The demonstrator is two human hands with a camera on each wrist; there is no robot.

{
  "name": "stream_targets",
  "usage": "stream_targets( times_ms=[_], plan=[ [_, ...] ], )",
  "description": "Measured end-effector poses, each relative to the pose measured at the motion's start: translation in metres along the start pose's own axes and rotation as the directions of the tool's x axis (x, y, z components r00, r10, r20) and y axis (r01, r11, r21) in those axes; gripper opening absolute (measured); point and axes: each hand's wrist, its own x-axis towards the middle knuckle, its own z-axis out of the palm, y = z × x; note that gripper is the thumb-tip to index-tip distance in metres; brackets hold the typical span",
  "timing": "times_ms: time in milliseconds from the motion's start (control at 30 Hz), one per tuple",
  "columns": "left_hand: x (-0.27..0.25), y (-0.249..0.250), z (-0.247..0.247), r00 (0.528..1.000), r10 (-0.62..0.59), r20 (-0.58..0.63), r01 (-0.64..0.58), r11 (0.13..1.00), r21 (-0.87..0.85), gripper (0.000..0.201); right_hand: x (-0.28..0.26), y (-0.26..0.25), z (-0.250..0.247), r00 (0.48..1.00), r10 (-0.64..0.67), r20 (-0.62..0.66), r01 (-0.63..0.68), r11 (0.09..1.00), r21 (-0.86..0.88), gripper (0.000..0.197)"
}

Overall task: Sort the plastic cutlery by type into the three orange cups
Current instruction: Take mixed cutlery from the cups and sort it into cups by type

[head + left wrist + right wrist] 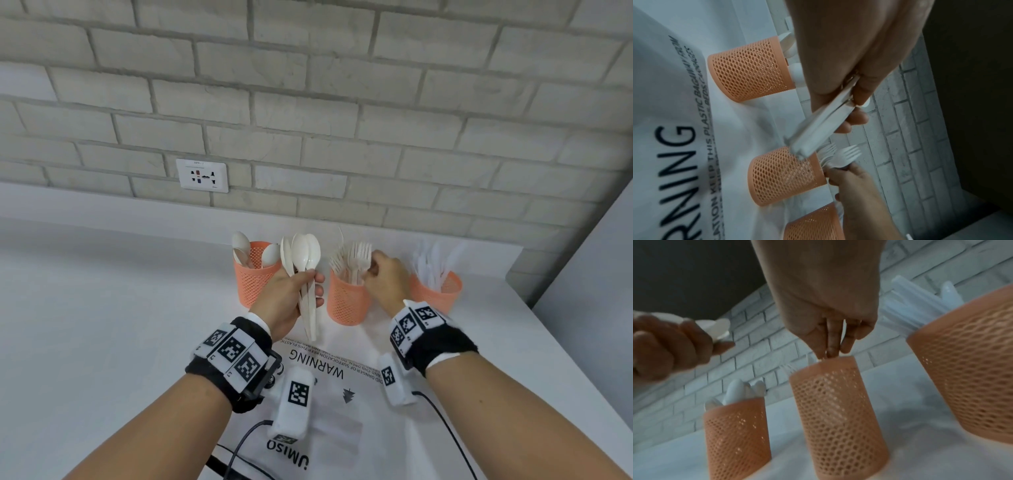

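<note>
- We've got a bunch of white spoons (304, 274) in our left hand (286, 301), fingers wrapped round the handles, bowls up, between the left cup (255, 277) & the middle cup (346, 298).
- Left cup: a few spoons already in it. Middle cup: forks (356, 262) standing tines up. Right cup (440, 291): clear knives (436, 260).
- Our right hand (387, 277) is over the middle cup's rim, fingertips bunched down on the fork handles; can't tell if it's actually gripping one.
- 3 cups stand in a row near the back of the white counter (102, 325), just off the brick wall (308, 102); counter's right edge runs close by the right cup, lots of open surface to the left.
- Plastic bag (346, 411) lies flat under our wrists, cups on its far end. Print reads "WARNING", "KEEP THIS PLASTIC BAG AWAY FROM", "DANGER OF SUFFOCATION", and "UMISO" at the near end.
- Wall socket (202, 175) up-left of the cups.
</note>
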Motion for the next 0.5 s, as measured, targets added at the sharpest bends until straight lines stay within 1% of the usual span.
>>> stream_targets(
  times_ms=[67,100,133,167,200,233,267,300,333,367,400,433,467,500],
  plan=[
    [0.002,0.0,-0.002,1.0,0.0,0.011,0.0,1.0,0.01,0.015,0.001,0.0,0.002,0.997,0.007,0.073,0.003,0.991,-0.137,0.012],
    [0.002,0.0,-0.003,1.0,0.0,0.02,0.0,1.0,0.011,0.014,0.002,-0.004,0.0,0.997,-0.01,0.076,0.024,0.984,-0.175,0.016],
    [0.004,0.0,-0.005,1.0,-0.001,0.026,0.001,1.0,0.006,0.013,0.004,-0.008,-0.002,0.998,-0.044,0.055,0.053,0.984,-0.171,0.021],
    [0.005,0.0,-0.006,1.0,-0.004,0.028,0.004,1.0,-0.004,0.012,0.004,-0.015,-0.007,0.996,-0.089,0.0,0.088,0.989,-0.12,0.028],
    [0.007,0.001,-0.007,1.0,-0.006,0.028,0.007,1.0,-0.018,0.012,0.004,-0.024,-0.011,0.988,-0.128,-0.084,0.126,0.992,-0.031,0.036],
    [0.008,0.001,-0.007,1.0,-0.005,0.024,0.006,1.0,-0.031,0.012,0.002,-0.033,-0.014,0.971,-0.162,-0.173,0.177,0.981,0.077,0.039],
    [0.01,0.002,-0.008,1.0,-0.001,0.022,0.002,0.999,-0.042,0.015,-0.001,-0.044,-0.016,0.955,-0.193,-0.227,0.237,0.954,0.185,0.038],
    [0.011,0.002,-0.009,1.0,0.005,0.018,-0.005,0.999,-0.052,0.018,-0.004,-0.054,-0.017,0.947,-0.231,-0.224,0.29,0.915,0.28,0.036],
    [0.012,0.003,-0.01,1.0,0.011,0.017,-0.009,0.998,-0.069,0.021,-0.008,-0.063,-0.017,0.949,-0.274,-0.157,0.313,0.877,0.365,0.034],
    [0.013,0.005,-0.01,1.0,0.013,0.023,-0.011,0.996,-0.092,0.022,-0.013,-0.071,-0.018,0.952,-0.306,-0.026,0.286,0.853,0.436,0.036],
    [0.013,0.007,-0.011,0.999,0.011,0.033,-0.007,0.993,-0.119,0.022,-0.018,-0.079,-0.017,0.934,-0.324,0.154,0.218,0.854,0.473,0.043],
    [0.013,0.009,-0.011,0.999,0.008,0.039,-0.002,0.99,-0.14,0.022,-0.021,-0.084,-0.017,0.885,-0.329,0.33,0.152,0.873,0.463,0.054],
    [0.013,0.01,-0.01,1.0,0.0,0.028,0.003,0.991,-0.13,0.022,-0.024,-0.088,-0.015,0.831,-0.323,0.452,0.118,0.898,0.425,0.065],
    [0.014,0.009,-0.009,1.0,-0.01,-0.002,0.01,0.997,-0.079,0.023,-0.026,-0.093,-0.014,0.797,-0.316,0.515,0.109,0.914,0.391,0.071]
  ],
)
